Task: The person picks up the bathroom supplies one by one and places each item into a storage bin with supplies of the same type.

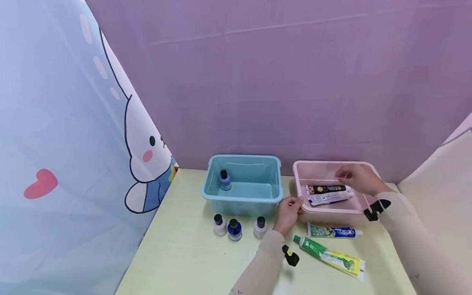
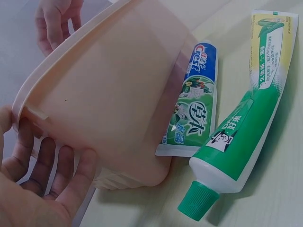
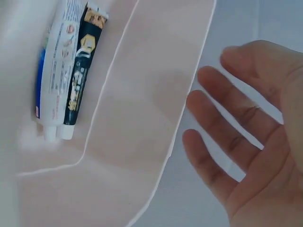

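Our left hand (image 1: 289,215) grips the pink bin (image 1: 335,218) at its near left corner; in the left wrist view we can see its fingers bent at the rim and along the outer wall. Our right hand (image 1: 357,179) is above the right part of the same bin, toward the far side. Its fingers are spread and a little bent, and it has hold of nothing; whether a fingertip touches the far rim, we cannot tell.

Two tubes lie side by side inside the bin. The black tube (image 1: 326,189) is the farther one from us, and the white tube (image 1: 329,198) is the nearer. Both are lower than our right hand and to its left, with their caps pointing to the right. From our left hand, both are on the right side, behind the near rim.

Outside, on the table (image 1: 184,254), the blue-and-green tube (image 1: 333,232) lies just in front of the bin, to the right of our left hand. Nearer to us, the green-and-yellow tube (image 1: 330,256) lies slantwise, its cap toward this hand but apart from it. On the hand's other side, a pale bottle (image 1: 260,228) stands near, in front of the blue bin (image 1: 241,207).
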A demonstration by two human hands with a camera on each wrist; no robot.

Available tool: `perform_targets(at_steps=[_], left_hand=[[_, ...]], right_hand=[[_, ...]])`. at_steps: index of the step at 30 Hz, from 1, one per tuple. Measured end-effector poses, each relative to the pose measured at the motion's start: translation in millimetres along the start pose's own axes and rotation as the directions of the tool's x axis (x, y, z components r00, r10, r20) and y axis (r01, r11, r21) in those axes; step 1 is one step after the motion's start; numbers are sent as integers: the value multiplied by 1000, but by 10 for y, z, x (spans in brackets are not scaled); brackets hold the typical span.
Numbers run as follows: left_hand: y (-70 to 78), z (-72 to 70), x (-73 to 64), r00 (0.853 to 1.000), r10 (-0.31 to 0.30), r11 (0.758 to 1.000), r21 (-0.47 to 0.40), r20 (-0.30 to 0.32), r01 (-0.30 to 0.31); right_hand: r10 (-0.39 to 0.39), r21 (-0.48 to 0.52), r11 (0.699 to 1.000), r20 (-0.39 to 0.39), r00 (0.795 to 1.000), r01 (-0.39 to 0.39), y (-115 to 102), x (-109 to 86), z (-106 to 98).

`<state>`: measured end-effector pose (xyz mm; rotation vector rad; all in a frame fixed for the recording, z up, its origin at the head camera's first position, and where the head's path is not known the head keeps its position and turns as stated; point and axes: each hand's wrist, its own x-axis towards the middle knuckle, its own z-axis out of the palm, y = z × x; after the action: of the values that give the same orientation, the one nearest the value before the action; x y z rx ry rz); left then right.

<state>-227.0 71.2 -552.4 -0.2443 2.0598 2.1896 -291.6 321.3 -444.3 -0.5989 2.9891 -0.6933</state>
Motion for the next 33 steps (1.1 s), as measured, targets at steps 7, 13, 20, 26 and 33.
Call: perform_targets(at_steps=[7, 13, 20, 26, 33], left_hand=[[-12, 0, 9, 1000, 1, 1000, 23, 14, -2], [-4, 6, 12, 1000, -5, 1000, 5, 6, 5], [-25, 18, 4, 1000, -10, 1000, -1, -3, 10], [-34, 21, 10, 1000, -4, 1000, -20, -3, 4], [-33, 21, 13, 1000, -2, 1000, -22, 4, 2]], right_hand=[[-125, -2, 992, -249, 960, 128, -108, -270, 109], [-125, 8, 991, -317, 940, 134, -205, -537, 200], [-135, 9, 989, -370, 919, 149, -231, -873, 355], [-40, 72, 995, -345, 938, 69, -290, -1124, 507], [-30, 74, 996, -343, 939, 59, -361, -1302, 785]])
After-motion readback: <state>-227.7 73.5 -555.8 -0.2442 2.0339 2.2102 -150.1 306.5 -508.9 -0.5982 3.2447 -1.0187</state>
